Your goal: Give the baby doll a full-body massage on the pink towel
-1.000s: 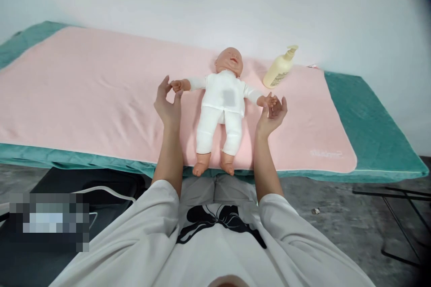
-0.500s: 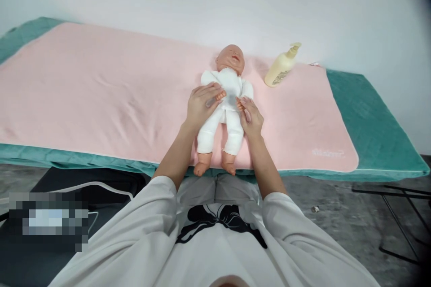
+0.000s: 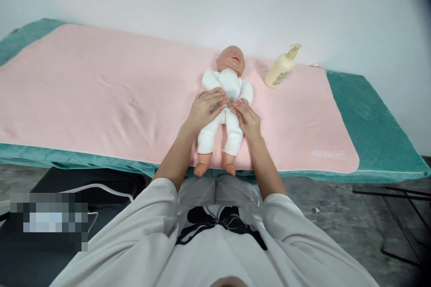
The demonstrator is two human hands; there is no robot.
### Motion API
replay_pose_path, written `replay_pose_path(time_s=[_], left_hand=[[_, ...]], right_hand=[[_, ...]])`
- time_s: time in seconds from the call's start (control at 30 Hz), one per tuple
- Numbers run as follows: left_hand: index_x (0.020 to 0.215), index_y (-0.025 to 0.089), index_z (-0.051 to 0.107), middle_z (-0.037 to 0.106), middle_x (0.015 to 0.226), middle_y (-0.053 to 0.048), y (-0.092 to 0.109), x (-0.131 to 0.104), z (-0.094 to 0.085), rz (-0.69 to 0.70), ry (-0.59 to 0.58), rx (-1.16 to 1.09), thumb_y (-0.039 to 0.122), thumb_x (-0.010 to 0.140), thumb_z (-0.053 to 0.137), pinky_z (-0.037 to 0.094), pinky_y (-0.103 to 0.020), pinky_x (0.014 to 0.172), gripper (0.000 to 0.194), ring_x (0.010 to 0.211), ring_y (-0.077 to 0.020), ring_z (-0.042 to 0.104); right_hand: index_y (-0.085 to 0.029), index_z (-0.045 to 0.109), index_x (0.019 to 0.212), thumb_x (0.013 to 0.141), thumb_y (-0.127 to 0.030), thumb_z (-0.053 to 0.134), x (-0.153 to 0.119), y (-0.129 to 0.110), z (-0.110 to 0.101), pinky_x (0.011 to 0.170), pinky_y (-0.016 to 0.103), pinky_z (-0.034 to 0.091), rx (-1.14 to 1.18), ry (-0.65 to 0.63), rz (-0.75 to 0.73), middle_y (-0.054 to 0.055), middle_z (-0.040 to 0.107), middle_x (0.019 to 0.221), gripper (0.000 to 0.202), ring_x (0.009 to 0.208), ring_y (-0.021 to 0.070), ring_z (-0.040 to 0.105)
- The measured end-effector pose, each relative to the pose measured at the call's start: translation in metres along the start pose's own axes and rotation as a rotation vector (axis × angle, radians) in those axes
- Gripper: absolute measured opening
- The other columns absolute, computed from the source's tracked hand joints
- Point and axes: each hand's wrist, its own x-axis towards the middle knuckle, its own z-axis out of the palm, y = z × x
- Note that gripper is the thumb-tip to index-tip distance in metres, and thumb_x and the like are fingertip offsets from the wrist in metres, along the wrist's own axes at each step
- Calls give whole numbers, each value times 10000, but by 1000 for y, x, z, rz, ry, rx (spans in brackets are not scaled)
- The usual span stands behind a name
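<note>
A baby doll [image 3: 231, 81] in a white suit lies on its back on a pink mat [image 3: 161, 85], its head toward the wall and its feet at the near edge. My left hand [image 3: 206, 106] is closed round the doll's hand on the left, over its belly. My right hand [image 3: 247, 115] holds the doll's other hand, fingers curled over it. Both doll hands are close together at the middle of the belly. A cream pump bottle [image 3: 279, 71] stands on the mat to the right of the doll.
The mat lies over a green-covered bed [image 3: 373, 121] against a white wall [image 3: 202, 0]. Below the bed at right are black metal legs [image 3: 400, 215]. At lower left sit a dark object [image 3: 40, 260] and a white cable [image 3: 97, 185].
Both my hands have moved inward with the doll's hands, which are now closer together over its belly. The doll's arms are bent further in.
</note>
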Motion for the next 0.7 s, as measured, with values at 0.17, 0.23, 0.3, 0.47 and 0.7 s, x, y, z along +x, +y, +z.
replay_pose_path(time_s=[0.17,0.23,0.3,0.47,0.7], left_hand=[[1256,246,682,665,1328,-48,-3,-2,1,14,18,-18,347,972,551,390,-432,1147,329,1369,-227,516],[1262,245,678,661,1335,-49,-5,-3,2,17,35,-23,347,976,542,395,-429,1144,333,1370,-222,516],[1265,247,673,653,1346,-51,-6,-4,2,2,54,-23,364,975,543,402,-425,1142,339,1367,-220,520],[1260,266,660,656,1344,-45,-11,-7,2,-29,199,-2,428,953,591,390,-426,1160,354,1361,-218,529],[1231,278,665,681,1294,-35,-16,-11,1,-192,341,44,467,932,624,386,-464,1170,356,1360,-263,528]], right_hand=[[-234,670,1228,1018,-333,418,-3,3,1,1200,421,455,-2,20,-15,42,697,1296,342,1307,159,600],[-236,642,1267,1016,-346,418,-4,4,2,1213,421,435,-19,32,5,45,687,1312,354,1322,161,587],[-243,623,1286,1012,-373,411,-5,6,2,1213,425,431,-44,44,41,45,683,1315,370,1325,166,583],[-254,613,1274,988,-468,424,-6,8,0,1131,419,506,-71,172,115,65,687,1284,405,1269,189,622],[-217,549,1341,961,-500,458,-9,10,-5,1130,474,463,-44,398,224,129,617,1303,483,1269,233,595]])
